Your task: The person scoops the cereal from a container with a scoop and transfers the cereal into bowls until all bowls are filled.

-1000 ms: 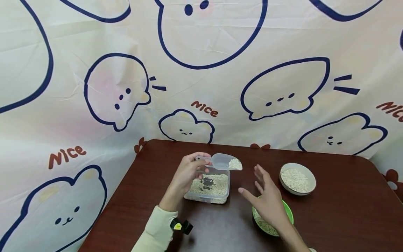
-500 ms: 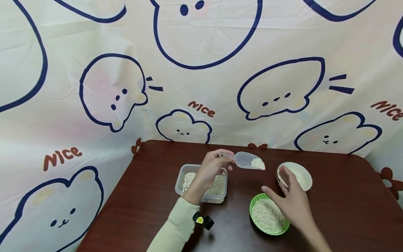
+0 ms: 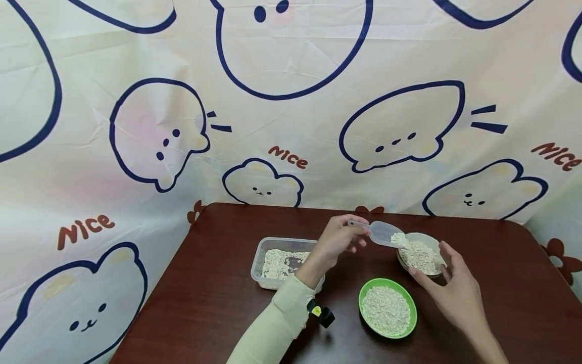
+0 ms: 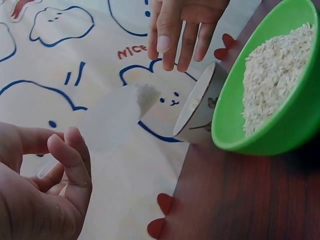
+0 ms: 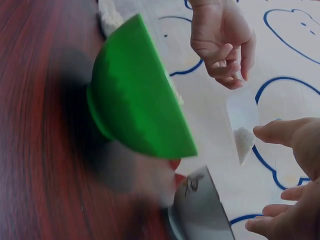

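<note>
My left hand [image 3: 338, 240] pinches the handle of a translucent plastic scoop [image 3: 381, 233], also in view beyond the left hand [image 4: 50, 185] in the left wrist view. Pale oat-like flakes [image 3: 400, 239] lie at the scoop's tip, which overlaps the left rim of a white bowl [image 3: 431, 238] of the same flakes. Fingers spread, my right hand [image 3: 459, 296] stands at the bowl's right and front side. In the right wrist view, its thumb [image 5: 277, 132] and fingers are extended, with the white bowl [image 5: 200, 205] below them.
A green bowl [image 3: 362, 306] full of flakes stands in front of the white bowl. Left of it on the dark wooden table [image 3: 200, 283] is a clear plastic box [image 3: 256, 260] of flakes, partly hidden by my left forearm. A cartoon-print cloth [image 3: 318, 126] hangs behind.
My left hand has carried the loaded scoop rightward from above the plastic box to the white bowl. My right hand has moved right, from over the green bowl to the white bowl's side.
</note>
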### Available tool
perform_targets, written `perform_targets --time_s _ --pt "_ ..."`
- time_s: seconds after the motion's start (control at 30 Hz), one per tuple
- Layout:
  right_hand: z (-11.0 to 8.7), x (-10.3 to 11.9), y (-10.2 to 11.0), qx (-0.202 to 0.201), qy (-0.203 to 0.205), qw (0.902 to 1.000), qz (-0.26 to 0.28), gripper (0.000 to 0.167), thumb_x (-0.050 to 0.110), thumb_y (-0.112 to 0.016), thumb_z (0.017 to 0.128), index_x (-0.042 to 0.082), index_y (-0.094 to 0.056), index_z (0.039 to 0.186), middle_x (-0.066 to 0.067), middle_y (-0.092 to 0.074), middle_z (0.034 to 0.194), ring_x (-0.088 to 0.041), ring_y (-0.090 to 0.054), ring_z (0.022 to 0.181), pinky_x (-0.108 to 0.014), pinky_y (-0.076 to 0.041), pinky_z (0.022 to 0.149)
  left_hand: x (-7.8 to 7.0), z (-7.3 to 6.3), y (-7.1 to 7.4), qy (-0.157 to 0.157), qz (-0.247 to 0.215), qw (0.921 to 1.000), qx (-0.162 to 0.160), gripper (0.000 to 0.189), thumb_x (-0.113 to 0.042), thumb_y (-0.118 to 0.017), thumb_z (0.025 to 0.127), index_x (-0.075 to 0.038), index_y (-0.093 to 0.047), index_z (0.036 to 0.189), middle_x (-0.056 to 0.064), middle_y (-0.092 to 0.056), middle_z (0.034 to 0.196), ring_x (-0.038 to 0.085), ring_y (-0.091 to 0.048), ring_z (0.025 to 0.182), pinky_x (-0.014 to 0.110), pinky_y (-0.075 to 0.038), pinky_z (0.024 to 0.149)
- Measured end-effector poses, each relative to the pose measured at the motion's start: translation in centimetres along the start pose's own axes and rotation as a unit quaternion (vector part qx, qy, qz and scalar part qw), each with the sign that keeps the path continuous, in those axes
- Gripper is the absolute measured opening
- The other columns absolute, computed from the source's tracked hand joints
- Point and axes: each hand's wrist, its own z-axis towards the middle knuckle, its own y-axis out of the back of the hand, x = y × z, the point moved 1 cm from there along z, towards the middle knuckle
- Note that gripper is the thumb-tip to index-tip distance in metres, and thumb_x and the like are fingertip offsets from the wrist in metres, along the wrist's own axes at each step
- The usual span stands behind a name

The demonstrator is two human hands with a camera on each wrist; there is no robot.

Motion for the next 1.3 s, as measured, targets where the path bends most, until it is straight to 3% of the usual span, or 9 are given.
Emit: perform_targets --time_s 0.2,0.37,0.47,0.6,0.67,0.83,0.93,1.3 --pt "0.4 -1.7 0.5 -0.014 -0.010 0.9998 0.003 0.111 0.042 -0.085 0.094 0.000 -0.016 0.170 -0.030 -0.026 0.174 -0.053 -0.040 0.153 0.010 -0.028 0.095 0.0 0.6 -1.7 -0.002 0.031 0.9995 -0.008 0.012 -0.015 -0.068 0.104 -0.011 -0.077 0.111 0.012 -0.079 0.099 0.013 -0.066 0.067 0.022 -0.050 0.055" --pt "1.2 -3.2 0.8 0.015 -0.029 0.9993 -0.018 0.116 0.044 -0.084 0.093 -0.004 -0.011 0.170 -0.032 -0.021 0.174 -0.056 -0.040 0.151 0.005 -0.040 0.093 -0.4 1.1 -3.4 -0.009 0.063 0.9978 -0.018 0.010 -0.013 -0.068 0.104 -0.013 -0.077 0.107 0.003 -0.074 0.083 0.012 -0.064 0.062 0.022 -0.048 0.052" --pt "1.7 -4.0 0.8 0.038 -0.048 0.9978 -0.025 0.121 0.047 -0.084 0.093 -0.006 -0.006 0.169 -0.034 -0.017 0.174 -0.057 -0.039 0.151 -0.015 -0.053 0.099 -0.7 1.4 -4.5 -0.015 0.102 0.9944 -0.023 0.008 -0.012 -0.071 0.102 -0.015 -0.078 0.105 0.005 -0.072 0.074 0.012 -0.062 0.059 0.022 -0.048 0.050" --pt "2.2 -4.8 0.6 0.065 -0.075 0.9949 -0.019 0.125 0.049 -0.082 0.094 -0.007 0.001 0.169 -0.038 -0.016 0.172 -0.057 -0.038 0.151 -0.042 -0.048 0.105 -1.1 1.6 -5.8 -0.024 0.174 0.9843 -0.016 0.008 -0.013 -0.072 0.101 -0.018 -0.077 0.106 0.009 -0.072 0.070 0.015 -0.061 0.054 0.024 -0.045 0.048" --pt "2.4 -5.1 0.5 0.074 -0.088 0.9933 -0.014 0.125 0.050 -0.081 0.095 -0.006 0.003 0.169 -0.040 -0.018 0.170 -0.056 -0.038 0.151 -0.045 -0.049 0.107 -1.4 1.6 -6.2 -0.034 0.217 0.9756 -0.007 0.009 -0.015 -0.071 0.102 -0.018 -0.077 0.108 0.007 -0.073 0.070 0.014 -0.063 0.055 0.024 -0.044 0.047" --pt "2.7 -5.4 0.2 0.085 -0.101 0.9913 -0.011 0.125 0.055 -0.078 0.095 -0.004 0.004 0.169 -0.041 -0.021 0.169 -0.053 -0.042 0.149 -0.043 -0.058 0.104 -2.3 1.5 -6.4 -0.059 0.304 0.9510 0.002 0.012 -0.019 -0.070 0.103 -0.018 -0.077 0.113 -0.002 -0.070 0.069 0.008 -0.064 0.059 0.024 -0.044 0.049" --pt "2.8 -5.4 0.2 0.084 -0.101 0.9914 -0.009 0.125 0.055 -0.078 0.095 -0.004 0.004 0.169 -0.041 -0.022 0.169 -0.053 -0.043 0.149 -0.042 -0.059 0.102 -2.7 1.4 -6.3 -0.067 0.324 0.9438 0.002 0.013 -0.020 -0.070 0.103 -0.018 -0.077 0.114 -0.005 -0.068 0.068 0.007 -0.064 0.059 0.024 -0.046 0.050" --pt "3.0 -5.3 0.2 0.083 -0.110 0.9904 -0.012 0.126 0.058 -0.077 0.095 -0.003 0.003 0.170 -0.042 -0.028 0.166 -0.052 -0.045 0.148 -0.044 -0.059 0.103 -3.7 1.4 -4.8 -0.091 0.315 0.9447 0.011 0.017 -0.017 -0.068 0.103 -0.017 -0.077 0.117 -0.002 -0.070 0.069 0.010 -0.064 0.059 0.023 -0.046 0.054"
